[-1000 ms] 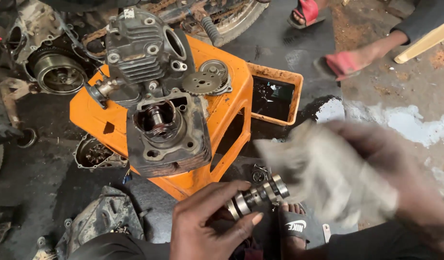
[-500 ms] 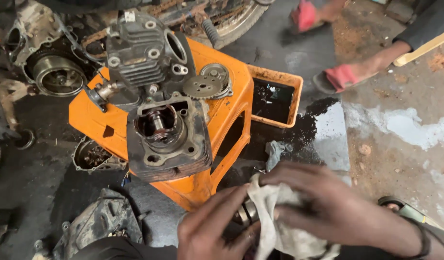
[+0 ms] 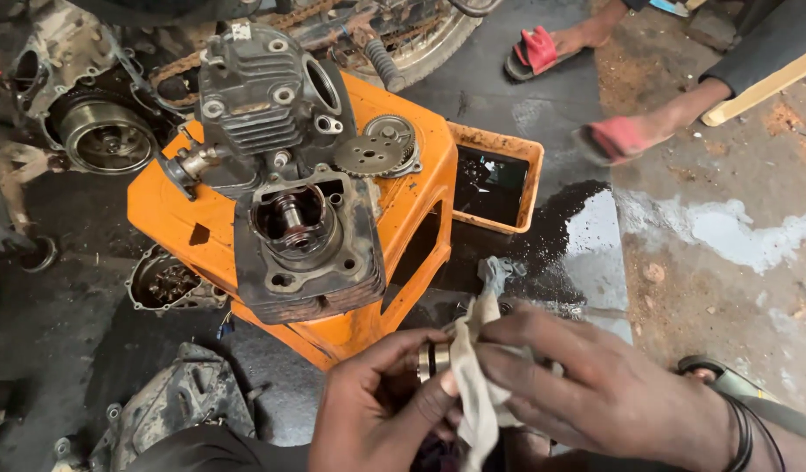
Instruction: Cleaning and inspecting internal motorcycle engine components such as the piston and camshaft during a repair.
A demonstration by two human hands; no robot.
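Left hand [image 3: 381,411] at 6 o'clock, fingers curled shut around a small round metal part [image 3: 432,359], only its end showing. Right hand [image 3: 595,389] at 5 o'clock, fingers closed on a dirty white rag [image 3: 473,385] wrapped over the part's other end. Both hands touching, low in frame above the wet floor [image 3: 682,262]. At 11 o'clock an orange stool [image 3: 411,192] carries an engine cylinder block [image 3: 307,240], a cylinder head [image 3: 259,96] and a sprocket gear [image 3: 377,149]. Orange tray [image 3: 499,140] of dark oil just beside the stool, 1 o'clock.

Left hand [image 3: 381,411] at 6 o'clock, fingers curled, thumb pinching inward. Right hand [image 3: 595,385] at 4 o'clock, palm down, fingers extended toward 9 o'clock, bands on wrist.
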